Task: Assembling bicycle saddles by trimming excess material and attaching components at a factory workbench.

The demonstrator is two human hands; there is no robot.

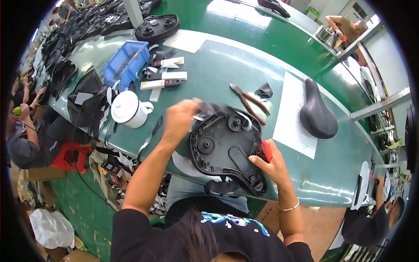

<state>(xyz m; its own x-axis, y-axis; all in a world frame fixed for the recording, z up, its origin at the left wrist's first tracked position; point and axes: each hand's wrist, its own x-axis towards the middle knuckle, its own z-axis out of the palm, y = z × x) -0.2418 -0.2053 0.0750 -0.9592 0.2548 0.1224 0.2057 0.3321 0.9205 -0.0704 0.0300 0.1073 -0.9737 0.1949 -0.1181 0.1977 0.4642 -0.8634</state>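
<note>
An upturned black bicycle saddle (221,148) lies before me at the table's near edge, its ribbed plastic base facing up. My left hand (180,120) is closed on a black strip of cover material (211,110) at the saddle's far left rim; the strip is smeared by motion. My right hand (273,165) grips a red-handled tool (266,151) at the saddle's right edge, with the thumb beside the base. The tool's working end is hard to make out. Beyond the saddle lie red-handled cutting pliers (250,104) and a black scrap (264,91).
A finished saddle (318,111) rests right on a white paper sheet (290,118). Leftward stand a white enamel mug (126,109), a blue bin (126,65) and several snap-off knives (163,75). More saddles (157,27) crowd the far left. Other people (32,135) work around the table.
</note>
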